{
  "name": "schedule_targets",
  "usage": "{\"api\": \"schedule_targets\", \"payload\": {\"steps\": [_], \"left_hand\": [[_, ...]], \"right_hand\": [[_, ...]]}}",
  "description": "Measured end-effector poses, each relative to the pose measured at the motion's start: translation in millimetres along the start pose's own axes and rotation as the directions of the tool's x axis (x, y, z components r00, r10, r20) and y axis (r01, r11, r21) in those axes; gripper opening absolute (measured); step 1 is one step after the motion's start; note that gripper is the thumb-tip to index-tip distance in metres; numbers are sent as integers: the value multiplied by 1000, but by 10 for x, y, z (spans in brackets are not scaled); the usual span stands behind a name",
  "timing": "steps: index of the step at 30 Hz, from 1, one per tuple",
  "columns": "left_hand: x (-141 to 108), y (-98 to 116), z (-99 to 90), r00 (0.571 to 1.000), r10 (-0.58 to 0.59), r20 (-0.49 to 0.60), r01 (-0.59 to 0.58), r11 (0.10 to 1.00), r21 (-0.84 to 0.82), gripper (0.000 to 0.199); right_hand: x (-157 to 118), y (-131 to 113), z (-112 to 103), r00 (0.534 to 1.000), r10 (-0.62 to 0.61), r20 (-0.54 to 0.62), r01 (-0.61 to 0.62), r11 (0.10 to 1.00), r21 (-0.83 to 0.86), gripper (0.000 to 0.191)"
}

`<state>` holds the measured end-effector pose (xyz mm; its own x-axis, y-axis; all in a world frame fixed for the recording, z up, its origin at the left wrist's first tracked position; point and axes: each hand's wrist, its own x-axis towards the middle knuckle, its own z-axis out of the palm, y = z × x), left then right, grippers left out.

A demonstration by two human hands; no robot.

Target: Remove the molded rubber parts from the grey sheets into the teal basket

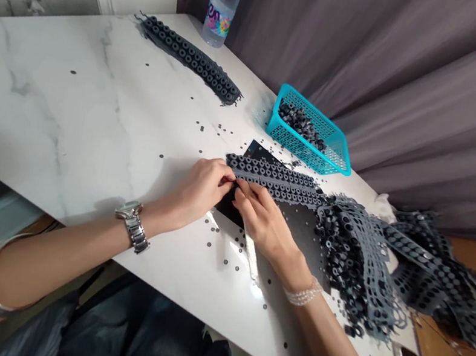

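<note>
marbled white tabletop (66, 129): a grey ringed strip (274, 181) lies on a dark mat (255, 151), left hand (206, 189) and right hand (261, 216) meeting at its left end, fingers curled; how tightly they pinch, and on what, cannot be told. behind, a turquoise basket (305, 150); right, a heap of black rings (346, 255); farther left, a second strip (189, 59) and bottle (222, 6).

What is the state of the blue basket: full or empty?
Neither, it is partly filled: dark pieces lie inside the basket, below its rim.
</note>
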<state>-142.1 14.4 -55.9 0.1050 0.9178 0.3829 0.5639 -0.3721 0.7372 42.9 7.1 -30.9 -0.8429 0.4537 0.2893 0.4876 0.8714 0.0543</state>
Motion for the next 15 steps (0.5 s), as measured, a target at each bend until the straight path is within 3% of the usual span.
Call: {"api": "schedule_targets", "payload": {"steps": [2,4,7,12,15], "left_hand": [[4,7,2,1000,12,0,-12,1000,18,17],[-1,9,6,1000,8,-10,-8,1000,9,16],[-21,4,6,1000,-17,-17,17,999,-32,14],[-47,25,-13,998,-63,-27,61,996,-64,13],[-51,73,-45,994,-110,-11,109,992,-62,16]], "right_hand": [[3,37,-4,999,31,-44,-32,999,-30,27],[-6,109,-50,980,146,-135,-154,987,-46,29],[-66,234,-169,904,355,-238,-375,926,-46,29],[-302,273,-250,809,523,-268,-557,827,-69,25],[-436,219,-223,690,659,-299,-700,713,-43,30]]}}
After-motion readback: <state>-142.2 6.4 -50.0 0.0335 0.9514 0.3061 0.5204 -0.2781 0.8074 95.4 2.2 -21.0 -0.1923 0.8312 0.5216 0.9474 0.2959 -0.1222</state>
